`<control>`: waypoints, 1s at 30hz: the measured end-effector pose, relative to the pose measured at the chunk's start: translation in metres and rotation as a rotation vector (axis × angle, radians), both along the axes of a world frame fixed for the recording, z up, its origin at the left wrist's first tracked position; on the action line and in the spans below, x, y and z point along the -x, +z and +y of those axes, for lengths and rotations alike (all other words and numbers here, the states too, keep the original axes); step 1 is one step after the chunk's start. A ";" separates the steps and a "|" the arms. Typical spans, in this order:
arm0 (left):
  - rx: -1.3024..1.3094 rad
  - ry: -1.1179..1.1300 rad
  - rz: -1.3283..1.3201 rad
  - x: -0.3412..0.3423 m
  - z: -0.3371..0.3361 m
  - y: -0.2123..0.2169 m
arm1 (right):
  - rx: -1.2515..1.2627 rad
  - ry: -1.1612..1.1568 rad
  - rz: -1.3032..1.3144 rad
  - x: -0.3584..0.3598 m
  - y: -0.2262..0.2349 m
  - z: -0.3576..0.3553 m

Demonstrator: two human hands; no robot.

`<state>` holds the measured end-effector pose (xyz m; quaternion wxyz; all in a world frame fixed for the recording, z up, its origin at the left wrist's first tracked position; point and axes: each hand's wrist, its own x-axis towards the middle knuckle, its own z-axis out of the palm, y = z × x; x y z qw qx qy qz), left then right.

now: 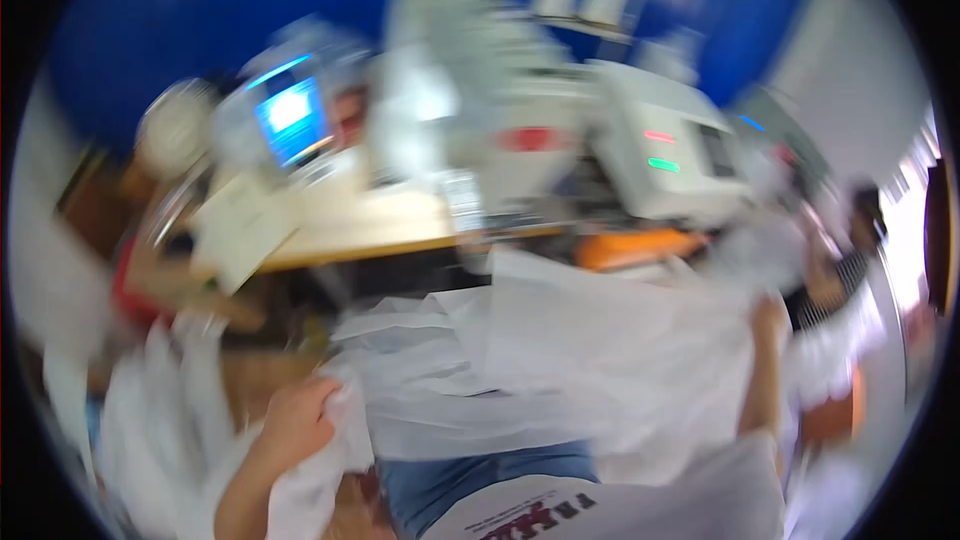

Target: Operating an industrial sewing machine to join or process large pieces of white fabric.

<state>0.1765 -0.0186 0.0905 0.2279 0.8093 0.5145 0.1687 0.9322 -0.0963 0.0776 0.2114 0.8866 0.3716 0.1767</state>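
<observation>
A wide piece of thin white cloth [600, 330] is spread over my lap, with several folds at its left part. My left hand [298, 424] is closed on a bunched edge of the cloth, left of my lap. At the far right my right hand [768, 325] appears closed on the opposite side of the cloth, though motion blur smears its fingers. Between the hands the cloth hangs in front of a sewing machine [480, 90] on a table [370, 225]. What lies under the cloth is hidden.
A lit blue screen [290, 112] and a pale sheet [240, 225] are on the left of the table. The white machine head [660, 145] juts out at right, above an orange object [635, 248]. Another person [840, 275] is at the far right. More white fabric [165, 420] hangs at left.
</observation>
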 end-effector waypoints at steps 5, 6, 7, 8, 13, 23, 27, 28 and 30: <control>0.070 -0.198 -0.185 -0.154 0.017 0.003 | -0.813 0.485 1.009 0.146 -0.004 0.033; 0.040 -0.201 -0.188 -0.186 0.013 0.003 | -0.662 0.446 1.393 0.221 -0.009 0.033; 0.013 -0.228 -0.204 -0.211 0.013 0.002 | -0.570 0.834 1.619 0.270 -0.031 0.024; 0.007 -0.275 -0.195 -0.225 0.014 0.004 | -0.425 1.013 1.593 0.324 -0.022 0.027; 0.242 -0.101 -0.361 -0.203 0.014 0.005 | -0.517 0.755 2.365 0.381 -0.041 0.048; 0.655 -0.269 -0.315 -0.088 0.030 -0.147 | -0.360 0.465 2.500 0.385 -0.042 0.056; 0.992 -0.102 -0.186 -0.088 0.004 -0.071 | -0.582 0.054 2.983 0.400 -0.049 0.059; 0.997 -0.102 -0.183 -0.084 -0.001 -0.064 | -0.452 -0.113 3.116 0.402 -0.050 0.059; 0.933 0.006 -0.063 -0.078 -0.008 -0.053 | -0.153 -0.477 3.341 0.405 -0.050 0.060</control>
